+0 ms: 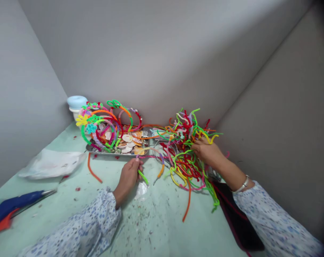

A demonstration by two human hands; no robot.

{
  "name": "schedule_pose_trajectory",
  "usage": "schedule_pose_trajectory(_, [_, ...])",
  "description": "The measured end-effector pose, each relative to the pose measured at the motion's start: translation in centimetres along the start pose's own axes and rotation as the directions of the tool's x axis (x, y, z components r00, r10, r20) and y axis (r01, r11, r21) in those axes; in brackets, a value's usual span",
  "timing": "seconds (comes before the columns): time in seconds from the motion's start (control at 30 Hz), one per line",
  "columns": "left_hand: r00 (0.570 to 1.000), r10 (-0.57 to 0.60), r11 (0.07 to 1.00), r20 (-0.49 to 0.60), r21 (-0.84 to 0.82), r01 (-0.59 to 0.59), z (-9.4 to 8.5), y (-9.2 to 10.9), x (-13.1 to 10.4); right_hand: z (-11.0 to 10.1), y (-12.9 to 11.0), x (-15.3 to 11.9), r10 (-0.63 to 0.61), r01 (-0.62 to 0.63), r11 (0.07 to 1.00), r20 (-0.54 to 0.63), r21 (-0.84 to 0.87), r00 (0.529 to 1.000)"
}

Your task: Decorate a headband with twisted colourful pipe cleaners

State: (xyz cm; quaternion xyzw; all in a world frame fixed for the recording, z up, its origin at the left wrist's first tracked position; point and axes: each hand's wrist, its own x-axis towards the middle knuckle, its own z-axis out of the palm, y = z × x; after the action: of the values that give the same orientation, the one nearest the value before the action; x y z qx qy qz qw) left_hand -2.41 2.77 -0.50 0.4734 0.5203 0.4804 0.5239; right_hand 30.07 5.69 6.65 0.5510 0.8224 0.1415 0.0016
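Glue gun (20, 202): blue and orange, on the table (162, 228), at left.
Black case (242, 221): flat, partly beneath the right sleeve (271, 214).
Left hand (130, 176): fingers closed on a headband (161, 169) of several colours, in front of the tray (119, 154).
Plastic bag (55, 164): crumpled, left of the tray.
Right hand (206, 151): at the pile of pipe cleaners (187, 166); cannot tell whether it grips one.
Tray: shells (127, 138) inside, other headbands (104, 114) over its left part.
Jar (77, 102): pale blue lid, behind these.

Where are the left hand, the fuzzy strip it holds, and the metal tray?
Left hand (128, 177): head view, back of the hand.
Fuzzy strip (143, 176): head view, its green end.
Metal tray (119, 154): head view, front rim.
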Motion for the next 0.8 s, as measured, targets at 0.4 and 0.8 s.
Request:
schedule_pose_trajectory(0.4, [1.000, 0.010, 1.000, 0.013, 0.017, -0.010, 0.1, 0.0, -0.1, 0.3, -1.6, -1.1, 0.020, -0.041, 0.994, 0.211, 0.098, 0.977])
schedule_pose_trajectory(0.8, [1.000, -0.002, 1.000, 0.024, 0.008, 0.002, 0.0, 0.2, 0.0, 0.6, -2.0, -0.8, 0.065, -0.092, 0.990, 0.235, 0.107, 0.970])
